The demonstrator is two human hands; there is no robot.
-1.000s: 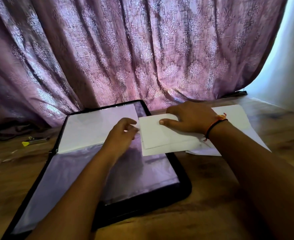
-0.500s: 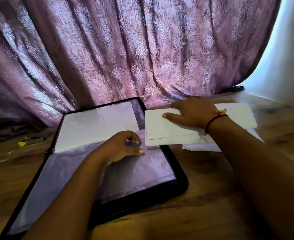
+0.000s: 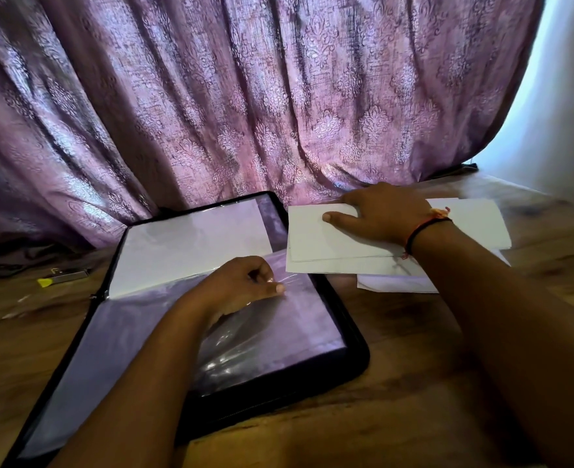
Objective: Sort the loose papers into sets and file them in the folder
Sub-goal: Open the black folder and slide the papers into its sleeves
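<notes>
A black-rimmed folder (image 3: 353, 363) lies open on the wooden table, its clear plastic sleeve (image 3: 272, 336) shining purple. A white sheet (image 3: 191, 251) sits inside the sleeve's far half. My left hand (image 3: 241, 285) pinches the sleeve's open edge near the middle of the folder. To the right, a stack of loose white papers (image 3: 319, 244) overlaps the folder's right rim. My right hand (image 3: 380, 214) lies flat on that stack, thumb out to the left, a red and black thread on the wrist. More sheets (image 3: 474, 221) stick out beyond the wrist.
A purple patterned curtain (image 3: 245, 106) hangs right behind the table and touches its back edge. A small yellow-tipped cutter (image 3: 64, 276) lies on the wood at far left. A white wall (image 3: 555, 113) stands at the right.
My left hand let go of the paper stack's left edge, dropped onto the folder and closed on the plastic sleeve's edge. My right hand drew the stack a little to the right.
</notes>
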